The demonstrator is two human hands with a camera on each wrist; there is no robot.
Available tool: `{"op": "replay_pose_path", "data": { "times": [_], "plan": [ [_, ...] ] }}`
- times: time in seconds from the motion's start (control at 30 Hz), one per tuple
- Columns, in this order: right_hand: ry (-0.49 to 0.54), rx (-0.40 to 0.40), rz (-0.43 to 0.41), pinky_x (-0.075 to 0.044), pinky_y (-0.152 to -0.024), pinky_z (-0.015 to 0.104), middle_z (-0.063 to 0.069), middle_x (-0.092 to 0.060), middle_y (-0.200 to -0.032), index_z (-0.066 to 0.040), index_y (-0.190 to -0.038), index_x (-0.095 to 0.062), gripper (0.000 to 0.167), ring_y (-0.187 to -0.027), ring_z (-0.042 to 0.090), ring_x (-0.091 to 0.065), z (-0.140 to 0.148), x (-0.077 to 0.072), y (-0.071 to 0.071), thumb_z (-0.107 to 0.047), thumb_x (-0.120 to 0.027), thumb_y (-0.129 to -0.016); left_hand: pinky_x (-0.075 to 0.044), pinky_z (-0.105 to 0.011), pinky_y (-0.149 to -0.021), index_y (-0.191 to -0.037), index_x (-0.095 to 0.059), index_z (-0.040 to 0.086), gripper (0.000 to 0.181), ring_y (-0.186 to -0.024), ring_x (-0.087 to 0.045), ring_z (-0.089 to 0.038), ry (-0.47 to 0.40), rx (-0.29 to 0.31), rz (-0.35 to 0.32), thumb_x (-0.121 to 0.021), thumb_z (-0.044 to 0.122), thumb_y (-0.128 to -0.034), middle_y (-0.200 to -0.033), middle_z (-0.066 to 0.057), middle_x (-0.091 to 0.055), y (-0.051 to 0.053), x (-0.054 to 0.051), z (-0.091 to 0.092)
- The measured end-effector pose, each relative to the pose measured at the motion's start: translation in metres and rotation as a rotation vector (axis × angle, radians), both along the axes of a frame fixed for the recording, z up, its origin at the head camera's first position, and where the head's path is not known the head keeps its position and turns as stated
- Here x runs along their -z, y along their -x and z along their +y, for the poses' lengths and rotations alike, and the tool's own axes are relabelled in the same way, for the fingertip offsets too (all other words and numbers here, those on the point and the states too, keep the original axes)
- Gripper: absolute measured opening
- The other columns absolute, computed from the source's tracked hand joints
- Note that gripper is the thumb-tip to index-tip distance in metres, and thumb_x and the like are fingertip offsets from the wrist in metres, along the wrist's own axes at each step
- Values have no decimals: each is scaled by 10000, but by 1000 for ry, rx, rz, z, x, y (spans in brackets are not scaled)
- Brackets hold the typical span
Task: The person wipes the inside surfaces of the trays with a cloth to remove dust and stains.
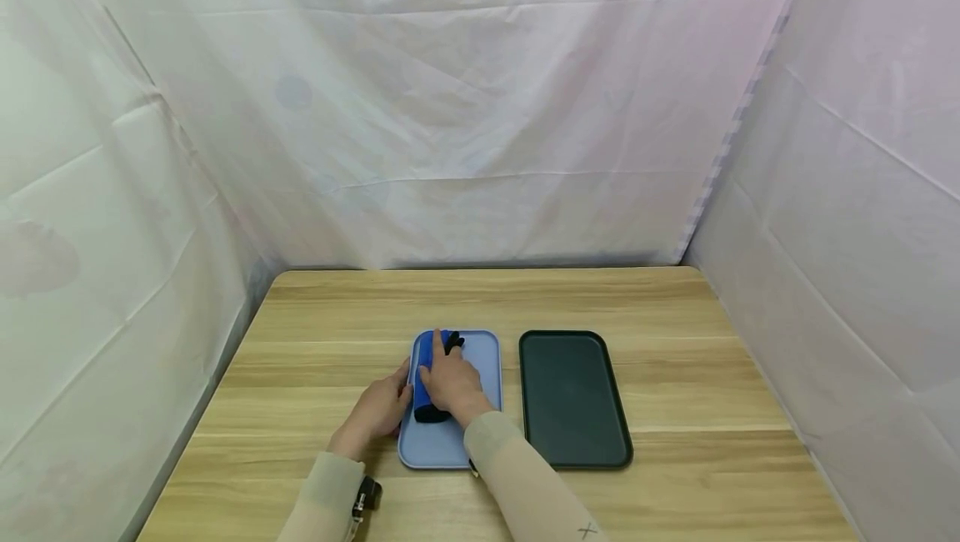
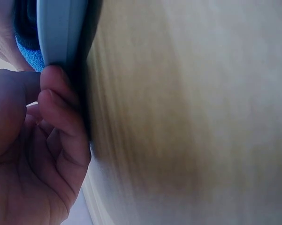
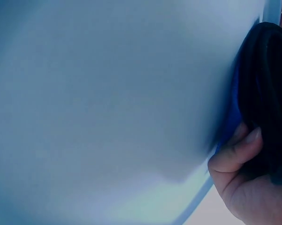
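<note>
A light blue tray (image 1: 457, 449) lies on the table, and on its left side is a rolled or folded blue-and-black fabric item (image 1: 423, 396). Its blue face looks like terry cloth in the left wrist view; what exactly it is, I cannot tell. My right hand (image 1: 453, 381) lies over the item, index finger stretched along it; the right wrist view shows fingers curled against its black fabric (image 3: 265, 70). My left hand (image 1: 381, 405) is at the tray's left edge. In the left wrist view its thumb and fingertips pinch the tray rim (image 2: 61, 33), close to the blue cloth.
A dark green tray (image 1: 573, 400) lies just right of the blue one, with a narrow gap between. Both rest on a wood-grain table (image 1: 337, 308). White fabric sheets (image 1: 465, 108) hang behind and at both sides of the table.
</note>
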State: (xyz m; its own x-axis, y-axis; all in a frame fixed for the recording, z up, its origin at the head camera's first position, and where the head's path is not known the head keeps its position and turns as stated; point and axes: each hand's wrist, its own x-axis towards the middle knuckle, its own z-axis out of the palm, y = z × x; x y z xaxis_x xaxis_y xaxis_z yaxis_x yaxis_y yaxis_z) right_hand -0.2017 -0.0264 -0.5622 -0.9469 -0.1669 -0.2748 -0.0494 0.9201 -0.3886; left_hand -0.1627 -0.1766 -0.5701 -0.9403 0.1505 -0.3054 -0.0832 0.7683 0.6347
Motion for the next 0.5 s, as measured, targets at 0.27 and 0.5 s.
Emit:
{"op": "replay_pose_path", "data": {
  "times": [0.27,0.5],
  "plan": [
    [-25,2,-9,-588,-814,458,267,-507,-1470,-230,-1685,-116,773,-923,320,-696,-5,1,-2,-526,-475,-1068,-515,-315,-498,-1636,-297,79,581,-483,-601,-159,2,1,19,-477,175,-1092,-929,-155,-708,0,2,0],
    [-23,11,-20,-589,-803,453,272,-495,-1498,-237,-1686,-108,787,-927,328,-699,-5,-1,-7,-527,-491,-1063,-511,-313,-500,-1638,-296,90,577,-482,-598,-161,2,-1,13,-472,177,-1095,-834,-109,-675,2,2,1]
  ]
}}
